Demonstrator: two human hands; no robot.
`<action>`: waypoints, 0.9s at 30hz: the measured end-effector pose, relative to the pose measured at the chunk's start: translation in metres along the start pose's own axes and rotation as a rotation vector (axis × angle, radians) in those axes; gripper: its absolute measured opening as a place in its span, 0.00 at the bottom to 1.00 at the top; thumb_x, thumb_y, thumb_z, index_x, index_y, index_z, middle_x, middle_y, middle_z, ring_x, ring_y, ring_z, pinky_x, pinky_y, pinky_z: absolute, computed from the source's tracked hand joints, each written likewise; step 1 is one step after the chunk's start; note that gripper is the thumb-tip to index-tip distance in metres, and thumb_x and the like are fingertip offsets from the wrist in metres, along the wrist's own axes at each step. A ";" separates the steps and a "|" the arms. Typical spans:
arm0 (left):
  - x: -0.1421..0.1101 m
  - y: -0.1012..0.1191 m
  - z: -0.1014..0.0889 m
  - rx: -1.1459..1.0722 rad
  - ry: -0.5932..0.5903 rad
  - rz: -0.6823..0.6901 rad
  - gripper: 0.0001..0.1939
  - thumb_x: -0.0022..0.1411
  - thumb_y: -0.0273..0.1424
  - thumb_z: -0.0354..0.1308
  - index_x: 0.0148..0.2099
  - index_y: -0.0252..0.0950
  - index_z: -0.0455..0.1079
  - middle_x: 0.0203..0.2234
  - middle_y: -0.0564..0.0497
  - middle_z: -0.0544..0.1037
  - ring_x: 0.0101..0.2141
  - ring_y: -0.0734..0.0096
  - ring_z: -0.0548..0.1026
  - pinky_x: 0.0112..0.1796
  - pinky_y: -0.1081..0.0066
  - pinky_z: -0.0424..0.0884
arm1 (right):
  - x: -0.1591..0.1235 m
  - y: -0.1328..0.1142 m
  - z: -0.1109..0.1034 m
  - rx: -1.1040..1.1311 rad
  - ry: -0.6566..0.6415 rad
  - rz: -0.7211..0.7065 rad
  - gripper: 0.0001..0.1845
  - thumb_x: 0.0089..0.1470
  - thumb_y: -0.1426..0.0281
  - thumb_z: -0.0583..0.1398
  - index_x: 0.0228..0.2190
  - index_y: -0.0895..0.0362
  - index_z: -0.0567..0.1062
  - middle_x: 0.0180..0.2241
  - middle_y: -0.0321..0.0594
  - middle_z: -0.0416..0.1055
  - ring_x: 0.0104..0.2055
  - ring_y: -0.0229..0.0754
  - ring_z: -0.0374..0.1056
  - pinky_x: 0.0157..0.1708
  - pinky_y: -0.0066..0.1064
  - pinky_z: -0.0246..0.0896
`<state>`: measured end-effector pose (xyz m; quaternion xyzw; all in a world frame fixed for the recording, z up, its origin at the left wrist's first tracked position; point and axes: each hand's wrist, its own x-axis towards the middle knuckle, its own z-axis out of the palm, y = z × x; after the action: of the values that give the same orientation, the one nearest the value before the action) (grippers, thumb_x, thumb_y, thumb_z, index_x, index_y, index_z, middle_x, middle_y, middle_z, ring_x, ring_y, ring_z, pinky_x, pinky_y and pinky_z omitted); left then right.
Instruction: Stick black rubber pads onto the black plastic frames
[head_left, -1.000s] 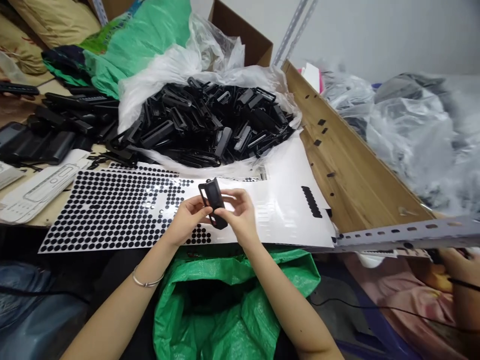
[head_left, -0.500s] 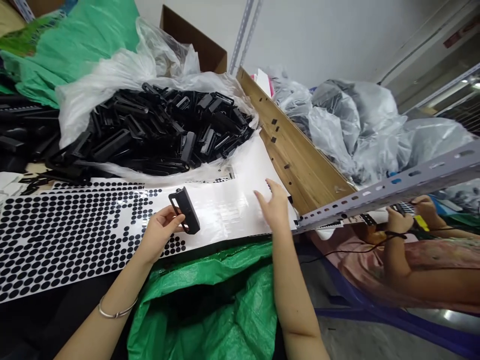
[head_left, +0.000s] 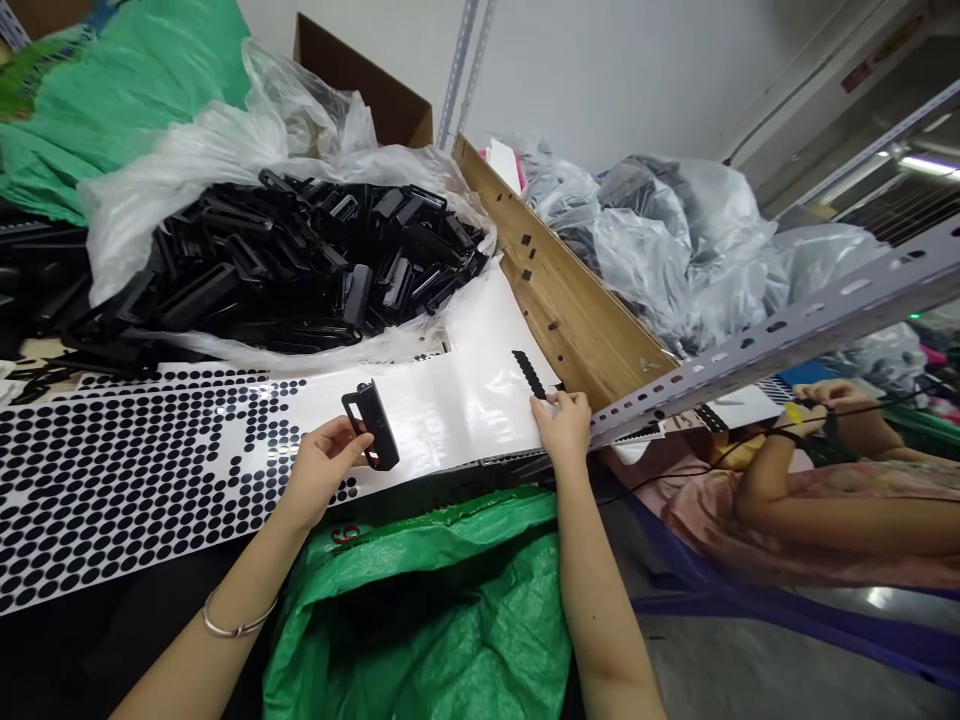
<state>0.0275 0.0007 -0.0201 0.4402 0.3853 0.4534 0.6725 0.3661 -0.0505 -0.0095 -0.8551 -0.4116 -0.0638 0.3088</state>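
My left hand (head_left: 328, 468) pinches a black plastic part (head_left: 381, 430) with a rectangular opening, held tilted just above a white sheet (head_left: 427, 420). Many round black stickers (head_left: 135, 480) cover the sheet's left portion, with gaps among them. At the sheet's right end, my right hand (head_left: 564, 428) is closed, thumb and fingers together at the lower end of a black strip with scalloped edges (head_left: 529, 374). Part of that strip is hidden by the fingers.
Behind the sheet, an open clear plastic bag (head_left: 187, 140) holds a heap of black parts (head_left: 300, 255). A green sack (head_left: 450, 630) gapes below. A wooden board (head_left: 570, 300) and perforated metal bar (head_left: 787, 325) bound the right side. Beyond, another person's hands (head_left: 825, 405) work.
My right hand has closed its spread fingers and lowered at the sheet's right end, where the scalloped strip now shows. My left hand still holds the black part. The view has shifted slightly.
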 end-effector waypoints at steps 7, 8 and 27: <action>0.002 0.000 -0.001 0.042 0.015 -0.015 0.20 0.45 0.44 0.69 0.32 0.34 0.72 0.26 0.53 0.75 0.28 0.70 0.76 0.30 0.70 0.77 | 0.003 -0.007 0.004 0.081 0.129 0.060 0.13 0.51 0.62 0.52 0.20 0.55 0.66 0.34 0.48 0.67 0.40 0.53 0.63 0.41 0.46 0.59; 0.002 0.000 -0.001 0.045 0.012 -0.024 0.20 0.44 0.44 0.69 0.32 0.34 0.72 0.26 0.53 0.75 0.28 0.69 0.76 0.30 0.70 0.77 | 0.003 -0.007 0.005 0.108 0.153 0.061 0.13 0.52 0.63 0.51 0.20 0.55 0.65 0.32 0.48 0.67 0.39 0.52 0.64 0.41 0.46 0.59; 0.008 -0.004 0.012 -0.116 -0.064 -0.058 0.22 0.49 0.43 0.67 0.41 0.36 0.69 0.32 0.53 0.74 0.29 0.74 0.74 0.32 0.72 0.76 | -0.063 -0.120 0.006 1.296 -0.368 -0.101 0.15 0.47 0.64 0.67 0.39 0.51 0.74 0.32 0.35 0.76 0.37 0.42 0.74 0.48 0.46 0.69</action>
<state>0.0420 0.0042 -0.0208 0.4033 0.3491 0.4408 0.7219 0.2349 -0.0320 0.0200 -0.4739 -0.4519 0.3284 0.6806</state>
